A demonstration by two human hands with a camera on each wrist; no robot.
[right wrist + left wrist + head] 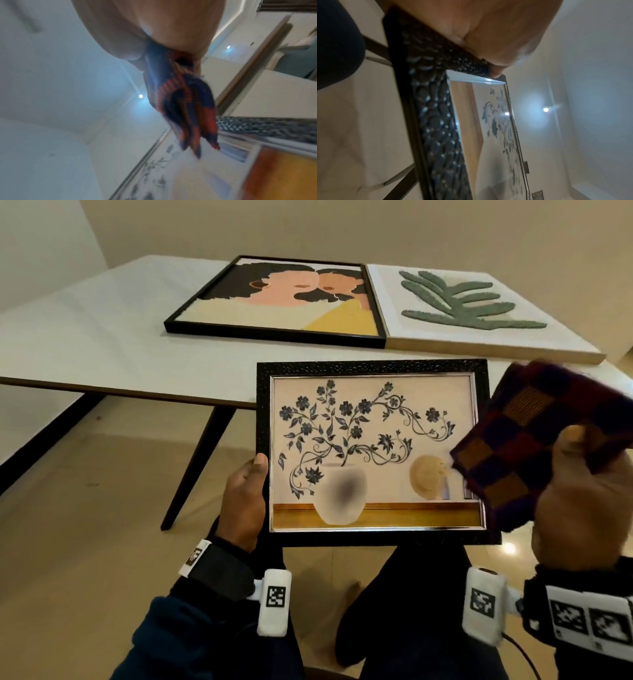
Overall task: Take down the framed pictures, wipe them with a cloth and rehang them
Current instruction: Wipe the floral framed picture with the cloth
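A flower-vase picture in a black embossed frame [371, 368] is held over my lap, glass side up. My left hand [245, 498] grips its left edge, thumb on the front; the left wrist view shows the same frame [435, 128] under my palm. My right hand [579, 508] holds a folded checked cloth [534, 440] in dark red, navy and orange, just above the picture's right side. In the right wrist view the cloth [185, 108] hangs from my fingers over the glass [197, 175].
A white table [102, 330] stands ahead with two more pictures lying flat on it: a black-framed portrait [274, 299] and a leaf canvas [479, 309]. The table's dark legs [195, 467] reach the beige floor at left. My knees are under the frame.
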